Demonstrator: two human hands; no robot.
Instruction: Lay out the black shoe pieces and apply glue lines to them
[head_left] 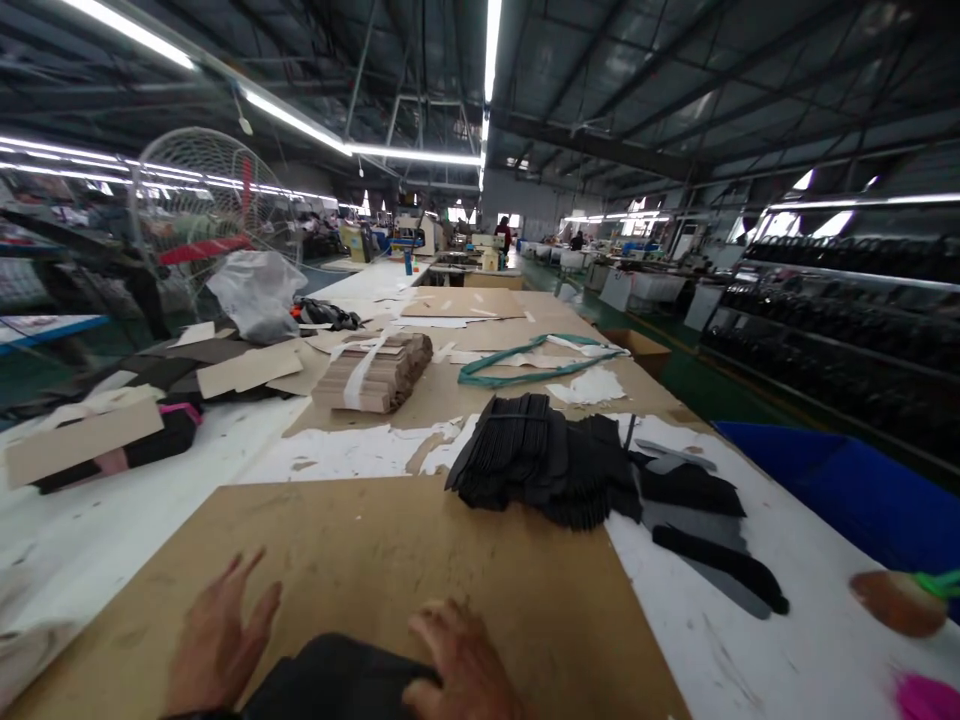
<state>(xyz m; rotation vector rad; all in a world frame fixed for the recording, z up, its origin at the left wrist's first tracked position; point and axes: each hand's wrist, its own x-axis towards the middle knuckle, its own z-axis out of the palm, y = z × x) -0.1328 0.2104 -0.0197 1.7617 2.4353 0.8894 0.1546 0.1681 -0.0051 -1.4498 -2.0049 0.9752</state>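
Note:
A black piece of material (345, 680) lies on the brown board (315, 540) at the bottom of the view, its lower part cut off by the frame. My left hand (221, 635) is over the board at the left of this piece, fingers spread and holding nothing. At the piece's right edge is my right hand (465, 660), its fingers apart and bent, the thumb over or against the black material. Beyond the board's far right corner sits a thick stack of black cut pieces (525, 450). Loose black and grey pieces (697, 500) spill to its right.
A bundle of brown pieces (371, 370) with a white band stands farther back, near a teal strap loop (540, 360). Beige and black pieces (97, 440) lie left. A fan (210, 210) stands behind. A blue bin (840, 490) and a brown rounded object (896, 600) are right.

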